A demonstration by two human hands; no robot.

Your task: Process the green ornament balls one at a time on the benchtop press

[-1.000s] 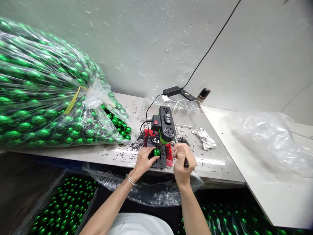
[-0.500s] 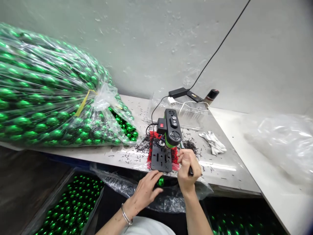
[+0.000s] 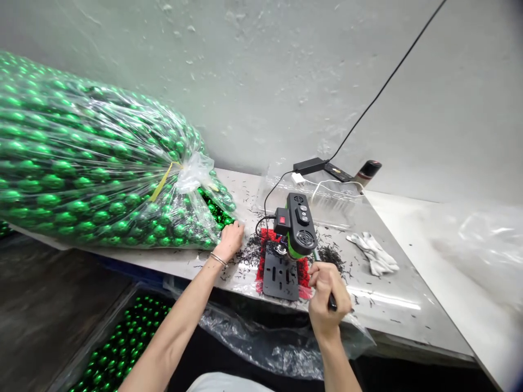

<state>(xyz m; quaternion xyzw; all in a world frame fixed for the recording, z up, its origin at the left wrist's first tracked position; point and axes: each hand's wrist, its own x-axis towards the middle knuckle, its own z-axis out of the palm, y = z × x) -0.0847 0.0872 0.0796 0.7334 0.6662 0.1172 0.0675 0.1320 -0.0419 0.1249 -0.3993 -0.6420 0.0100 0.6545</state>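
Observation:
My right hand is wrapped round the lever handle of a small black and green bench drill press. The handle's black end sticks out of the fist. Below the head, the press's slotted black base plate lies on a red mat. My left hand is at the mouth of a clear plastic bag full of shiny green balls. Its fingers are curled together, and whatever they may hold is hidden.
Black shavings litter the metal tabletop round the press. White gloves lie to the right. Behind are a black power adapter, cables and a clear plastic tray. Below left, a lined container holds green balls. Plastic sheeting hangs at the front edge.
My left hand has moved from the front of the base plate up and left to the bag's mouth. The green ball beside it has gone from sight. My right hand keeps the handle.

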